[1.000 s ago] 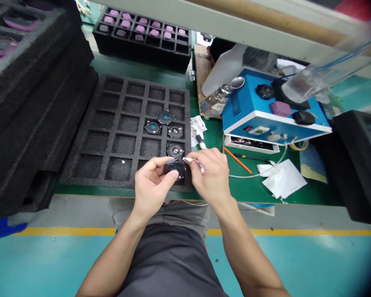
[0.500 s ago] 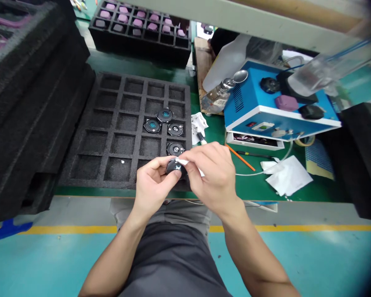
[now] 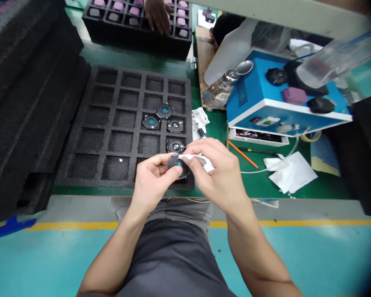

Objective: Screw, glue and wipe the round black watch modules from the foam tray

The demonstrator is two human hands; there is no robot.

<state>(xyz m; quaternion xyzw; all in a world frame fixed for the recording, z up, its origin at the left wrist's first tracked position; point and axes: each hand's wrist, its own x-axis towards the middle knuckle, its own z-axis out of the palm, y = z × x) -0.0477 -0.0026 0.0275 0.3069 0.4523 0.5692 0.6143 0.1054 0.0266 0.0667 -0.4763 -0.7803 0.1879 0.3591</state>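
My left hand [image 3: 153, 177] grips a round black watch body [image 3: 175, 164] by its edge, thumb on its face, above the near right corner of a black foam tray [image 3: 116, 127]. From the other side my right hand [image 3: 218, 171] pinches a white wipe [image 3: 206, 162] against the watch's upper edge. Just beyond lies another watch body [image 3: 175, 146] in the tray. Three more sit farther up: one with a silvery centre [image 3: 174, 126], one with a teal centre [image 3: 151, 121], and one resting across a divider [image 3: 164, 110].
Stacked black foam trays [image 3: 34, 107] rise at the left. A co-worker's hand [image 3: 158, 16] reaches over a foam box [image 3: 136, 41] of purple pieces. On the right stand a blue machine [image 3: 266, 99], a glass bottle [image 3: 218, 93], an orange stick [image 3: 243, 154] and white wipes [image 3: 292, 173].
My right hand has shifted slightly right, and more of the wipe shows over the watch's edge. A co-worker's hand has come in over the box at the back.
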